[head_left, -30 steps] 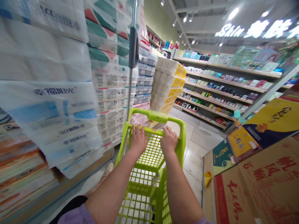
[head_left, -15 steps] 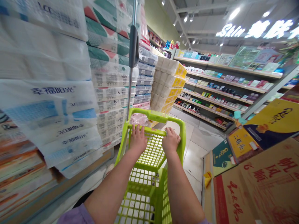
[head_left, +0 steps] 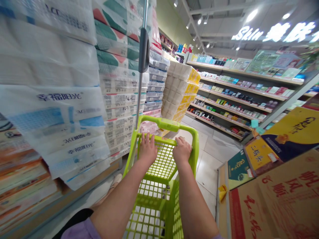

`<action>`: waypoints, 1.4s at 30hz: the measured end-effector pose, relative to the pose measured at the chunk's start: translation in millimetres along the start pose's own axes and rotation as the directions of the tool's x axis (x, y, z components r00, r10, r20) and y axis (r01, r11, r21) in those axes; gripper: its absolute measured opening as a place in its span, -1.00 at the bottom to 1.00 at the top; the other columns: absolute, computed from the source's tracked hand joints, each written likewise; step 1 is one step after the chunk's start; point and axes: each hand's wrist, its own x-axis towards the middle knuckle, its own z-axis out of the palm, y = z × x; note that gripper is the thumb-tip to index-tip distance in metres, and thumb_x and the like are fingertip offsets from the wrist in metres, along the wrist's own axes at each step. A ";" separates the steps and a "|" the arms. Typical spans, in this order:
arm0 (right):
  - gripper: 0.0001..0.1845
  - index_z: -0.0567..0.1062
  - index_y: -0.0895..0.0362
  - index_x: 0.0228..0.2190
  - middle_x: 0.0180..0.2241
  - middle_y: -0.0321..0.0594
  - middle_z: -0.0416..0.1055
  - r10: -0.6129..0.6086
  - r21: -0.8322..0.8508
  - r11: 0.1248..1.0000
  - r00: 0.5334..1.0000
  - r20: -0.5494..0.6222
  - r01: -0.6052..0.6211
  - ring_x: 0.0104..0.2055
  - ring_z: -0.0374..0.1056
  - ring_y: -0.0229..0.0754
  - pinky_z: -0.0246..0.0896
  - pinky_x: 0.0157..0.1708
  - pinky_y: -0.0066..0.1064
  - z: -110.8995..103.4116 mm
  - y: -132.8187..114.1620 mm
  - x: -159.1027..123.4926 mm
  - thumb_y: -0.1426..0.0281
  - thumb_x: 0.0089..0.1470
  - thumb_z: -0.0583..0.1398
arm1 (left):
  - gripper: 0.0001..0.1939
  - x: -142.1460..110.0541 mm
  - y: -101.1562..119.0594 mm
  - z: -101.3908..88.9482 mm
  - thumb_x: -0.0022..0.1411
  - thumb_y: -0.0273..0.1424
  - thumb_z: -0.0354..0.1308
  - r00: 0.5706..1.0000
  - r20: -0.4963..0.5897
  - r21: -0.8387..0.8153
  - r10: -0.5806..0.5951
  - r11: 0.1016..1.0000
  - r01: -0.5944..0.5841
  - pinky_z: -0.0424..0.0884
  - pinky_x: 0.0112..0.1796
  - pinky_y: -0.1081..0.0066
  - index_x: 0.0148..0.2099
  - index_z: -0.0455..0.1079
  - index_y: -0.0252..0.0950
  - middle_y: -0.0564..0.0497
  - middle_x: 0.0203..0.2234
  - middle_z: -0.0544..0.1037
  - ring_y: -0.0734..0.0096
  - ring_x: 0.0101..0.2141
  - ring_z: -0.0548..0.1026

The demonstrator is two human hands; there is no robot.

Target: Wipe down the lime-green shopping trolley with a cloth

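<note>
We have both hands on the green cart (head_left: pixel 169 125), which stands upright in front of us and serves as our landmark. Our left hand (head_left: pixel 148 149) lies palm down with its fingers stretched over the top edge of the cart's lattice panel (head_left: pixel 161 162); we cannot tell whether they curl around beneath. Our right hand (head_left: pixel 182 149) is at the other end of that edge, fingers bent over it and, we judge, grasping it. The step in hand looks to us like steadying or steering the cart. Any push from here would call for even pressure from both hands and care at the sides, since packs of paper rolls (head_left: pixel 53 113) rise to the left of the cart and cartons (head_left: pixel 281 199) sit to its right. A metal pole (head_left: pixel 141 93) stands up at the cart's left corner. Beyond the cart are a stack of yellow-ended rolls (head_left: pixel 179 89), shelves of small boxes (head_left: pixel 231 81) farther off to the right, and tiled floor (head_left: pixel 209 162) between cart and shelves.
</note>
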 end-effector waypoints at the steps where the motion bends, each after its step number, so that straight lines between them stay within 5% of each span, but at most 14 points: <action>1: -0.45 0.45 0.00 0.00 0.12 -0.24 0.32 -0.047 0.003 0.999 0.999 0.008 0.047 0.11 0.20 -0.03 -0.06 0.11 -0.14 1.6 -2.6 -1.4 0.56 -0.05 0.07 | -0.44 0.1 0.4 0.3 0.23 -0.35 0.00 1.000 -0.003 -0.001 0.002 1.000 -0.002 0.14 0.18 -0.03 0.24 0.12 -0.43 -0.30 0.27 0.11 -0.14 0.30 -0.10; 7: -0.38 0.40 -0.04 0.06 0.18 -0.36 0.25 -0.388 0.065 0.921 0.919 0.063 0.384 0.13 0.16 -0.09 -0.04 0.15 -0.25 6.1 -13.1 -6.6 0.59 -0.04 0.06 | -0.44 0.1 1.3 0.8 0.22 -0.38 0.02 1.000 -0.017 -0.003 0.000 1.000 0.000 0.17 0.16 -0.02 0.25 0.11 -0.42 -0.29 0.26 0.12 -0.13 0.30 -0.10; 14: -0.45 0.47 -0.03 -0.03 0.10 -0.29 0.36 -0.096 -0.014 0.995 0.995 0.017 0.096 0.06 0.26 -0.08 0.00 0.06 -0.23 -2.4 6.2 0.5 0.58 -0.06 0.07 | -0.43 -0.2 2.1 0.6 0.22 -0.37 0.00 1.000 0.004 -0.014 0.001 1.000 -0.001 0.15 0.17 -0.01 0.25 0.10 -0.42 -0.28 0.27 0.11 -0.14 0.30 -0.11; 20: -0.39 0.43 -0.06 0.01 0.12 -0.34 0.32 -0.298 0.037 0.954 0.953 0.051 0.297 0.09 0.20 -0.10 -0.01 0.10 -0.25 1.9 -11.7 -5.7 0.59 -0.09 0.07 | -0.44 -0.7 0.7 2.2 0.21 -0.38 0.01 0.999 -0.037 -0.003 0.018 1.000 -0.018 0.15 0.17 -0.03 0.24 0.12 -0.41 -0.29 0.26 0.13 -0.12 0.30 -0.08; 23: -0.39 0.45 -0.06 -0.01 0.10 -0.34 0.35 -0.227 0.014 0.974 0.973 0.050 0.226 0.03 0.25 -0.09 0.03 0.06 -0.23 0.8 -6.4 -1.9 0.60 -0.09 0.06 | -0.44 -0.2 -1.4 2.0 0.21 -0.37 0.01 0.999 -0.038 -0.003 0.005 1.000 -0.005 0.16 0.16 -0.03 0.24 0.12 -0.39 -0.27 0.26 0.13 -0.12 0.30 -0.09; 26: -0.45 0.50 0.03 -0.07 0.06 -0.21 0.39 -0.033 -0.020 0.999 0.999 -0.002 0.033 0.00 0.28 -0.03 0.07 0.02 -0.18 -2.4 6.4 3.2 0.60 -0.09 0.06 | -0.44 0.3 -2.9 1.4 0.22 -0.36 0.00 1.000 -0.017 -0.007 0.004 1.000 -0.004 0.16 0.16 -0.03 0.24 0.12 -0.40 -0.28 0.26 0.14 -0.12 0.30 -0.10; 29: -0.44 0.48 0.10 -0.02 0.07 -0.12 0.36 0.011 0.027 1.000 0.989 -0.145 -0.007 0.09 0.21 0.01 0.06 0.05 -0.14 -7.0 13.6 4.8 0.62 -0.04 0.01 | -0.44 0.7 -2.8 1.1 0.22 -0.34 0.00 1.000 -0.012 -0.015 0.012 1.000 -0.012 0.15 0.16 -0.05 0.25 0.12 -0.38 -0.27 0.26 0.13 -0.11 0.30 -0.10; 32: -0.38 0.34 0.12 0.13 0.17 -0.05 0.23 0.036 0.042 0.999 0.911 -0.411 -0.021 0.24 0.02 0.05 -0.09 0.15 -0.01 -9.9 14.0 4.2 0.62 0.05 -0.07 | -0.44 1.3 -1.0 0.9 0.22 -0.34 0.00 1.000 -0.005 -0.018 0.004 1.000 -0.004 0.15 0.17 -0.05 0.25 0.12 -0.37 -0.25 0.27 0.12 -0.11 0.30 -0.10; 34: -0.35 0.26 0.11 0.19 0.22 -0.02 0.15 0.078 0.021 0.997 0.877 -0.475 -0.078 0.28 -0.05 0.08 -0.16 0.17 0.07 -8.8 14.7 4.5 0.61 0.06 -0.08 | -0.43 1.7 0.5 0.7 0.22 -0.34 -0.01 1.000 0.008 -0.019 0.000 1.000 0.000 0.16 0.17 -0.05 0.26 0.11 -0.38 -0.25 0.27 0.12 -0.11 0.30 -0.10; 38: -0.40 0.38 0.17 0.08 0.14 0.01 0.27 0.106 -0.018 0.994 0.971 -0.214 -0.112 0.19 0.14 0.05 -0.15 0.18 0.00 -3.3 21.1 7.2 0.60 0.00 -0.04 | -0.43 1.6 2.1 0.8 0.23 -0.34 0.00 1.000 0.020 -0.027 0.003 1.000 -0.002 0.16 0.17 -0.05 0.26 0.12 -0.39 -0.26 0.27 0.11 -0.13 0.30 -0.11; 42: -0.46 0.44 0.15 0.01 0.02 -0.07 0.41 0.118 0.046 0.992 0.987 -0.107 -0.114 0.05 0.29 -0.06 -0.05 0.16 -0.18 -2.5 21.4 7.9 0.57 0.00 -0.02 | -0.44 0.7 2.0 0.6 0.22 -0.35 0.01 1.000 0.002 -0.028 0.007 1.000 -0.007 0.17 0.16 -0.05 0.25 0.12 -0.39 -0.27 0.26 0.13 -0.12 0.30 -0.10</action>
